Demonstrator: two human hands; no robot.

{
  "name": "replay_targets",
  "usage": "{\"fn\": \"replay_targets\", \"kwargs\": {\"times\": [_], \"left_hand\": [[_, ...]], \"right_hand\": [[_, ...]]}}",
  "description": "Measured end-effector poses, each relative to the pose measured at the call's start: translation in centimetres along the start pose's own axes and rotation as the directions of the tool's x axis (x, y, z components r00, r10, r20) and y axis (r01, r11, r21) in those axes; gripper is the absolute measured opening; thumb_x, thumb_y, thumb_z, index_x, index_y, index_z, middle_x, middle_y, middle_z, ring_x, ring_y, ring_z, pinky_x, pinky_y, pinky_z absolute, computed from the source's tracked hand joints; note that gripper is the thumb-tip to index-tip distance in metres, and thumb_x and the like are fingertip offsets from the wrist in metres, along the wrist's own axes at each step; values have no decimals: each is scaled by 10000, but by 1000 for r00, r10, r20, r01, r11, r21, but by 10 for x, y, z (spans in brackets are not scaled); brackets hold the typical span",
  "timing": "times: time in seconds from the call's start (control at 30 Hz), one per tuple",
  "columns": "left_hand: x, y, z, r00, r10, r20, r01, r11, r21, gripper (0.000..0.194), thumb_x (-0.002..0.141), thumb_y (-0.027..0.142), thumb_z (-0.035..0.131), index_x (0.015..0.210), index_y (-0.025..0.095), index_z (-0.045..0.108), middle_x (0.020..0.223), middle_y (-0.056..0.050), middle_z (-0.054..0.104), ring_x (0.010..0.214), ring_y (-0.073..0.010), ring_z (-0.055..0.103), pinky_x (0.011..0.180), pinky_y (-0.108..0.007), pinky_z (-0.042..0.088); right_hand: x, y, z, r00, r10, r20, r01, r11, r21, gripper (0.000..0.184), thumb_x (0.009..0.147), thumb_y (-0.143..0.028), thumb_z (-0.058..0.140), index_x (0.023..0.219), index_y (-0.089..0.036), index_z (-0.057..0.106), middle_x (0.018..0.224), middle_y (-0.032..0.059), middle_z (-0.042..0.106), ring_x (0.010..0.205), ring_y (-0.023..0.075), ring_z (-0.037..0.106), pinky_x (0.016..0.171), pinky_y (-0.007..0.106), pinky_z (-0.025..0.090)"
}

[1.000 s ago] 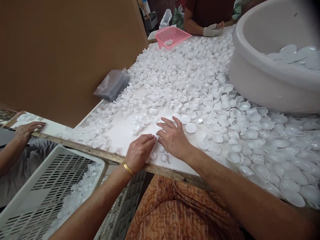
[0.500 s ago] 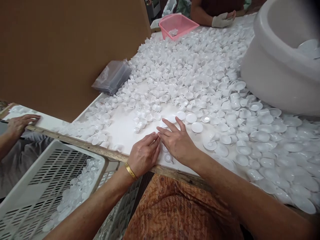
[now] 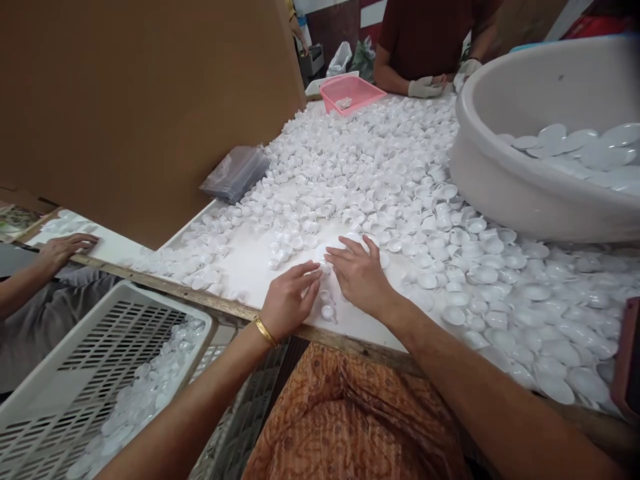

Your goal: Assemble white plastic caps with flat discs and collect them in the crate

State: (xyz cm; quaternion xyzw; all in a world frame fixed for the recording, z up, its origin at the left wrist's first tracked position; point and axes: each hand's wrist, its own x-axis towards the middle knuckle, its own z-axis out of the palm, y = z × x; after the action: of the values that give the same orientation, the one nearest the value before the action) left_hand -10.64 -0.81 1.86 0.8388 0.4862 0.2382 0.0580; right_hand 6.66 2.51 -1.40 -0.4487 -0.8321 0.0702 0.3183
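My left hand [image 3: 293, 300] rests low over the white tabletop near its front edge, thumb and fingers apart, with nothing visible held. My right hand [image 3: 363, 277] is beside it, fingers spread and pointing forward-left, over a few small white saucers that it partly hides. A tiny white piece between the two hands' fingertips is too small to make out. Just below lies a small white teapot-shaped piece [image 3: 328, 311]. Beyond both hands spreads a large heap of miniature white cups and saucers [image 3: 365, 167].
A big pale tub [image 3: 525, 193] holding white discs stands at right. At left are a tall brown board [image 3: 150, 100], a plastic-wrapped packet [image 3: 235, 173] and a white slotted crate [image 3: 115, 333]. A pink scoop [image 3: 355, 90] lies at the back; co-workers' hands show at left and back.
My left fingers, earlier pressed together at the fingertips of my right hand, have come apart and drawn slightly away. My right hand stays spread. The head view has shifted.
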Motion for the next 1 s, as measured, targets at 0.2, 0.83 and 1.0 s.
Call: {"fn": "replay_targets", "kwargs": {"times": [0.2,0.83,1.0], "left_hand": [[65,-13,17,975,-119,-188,139,985,100,364,901,327,359,1186,208,551,1182,-123,537,1147,-236,459,967,-423,382],[97,-18,76,991,-122,53,107,969,223,502,877,488,329,1361,377,250,1462,-60,199,1352,-314,94,1029,-619,20],[94,-14,71,996,-92,11,88,972,218,485,870,478,357,1341,378,302,1449,-70,227,1348,-318,100,1027,-618,14]], "right_hand": [[5,7,-7,989,104,-109,-109,993,-45,298,840,-116,409,1001,-210,641,1126,48,628,1185,236,427,1036,507,119],[17,31,-27,874,457,-164,-457,889,41,333,808,-98,383,1002,-220,625,1120,54,625,1099,269,493,967,546,228],[17,46,-38,872,472,-128,-472,881,32,350,818,-90,359,1036,-147,626,1075,91,639,1019,248,539,862,389,404]]}}
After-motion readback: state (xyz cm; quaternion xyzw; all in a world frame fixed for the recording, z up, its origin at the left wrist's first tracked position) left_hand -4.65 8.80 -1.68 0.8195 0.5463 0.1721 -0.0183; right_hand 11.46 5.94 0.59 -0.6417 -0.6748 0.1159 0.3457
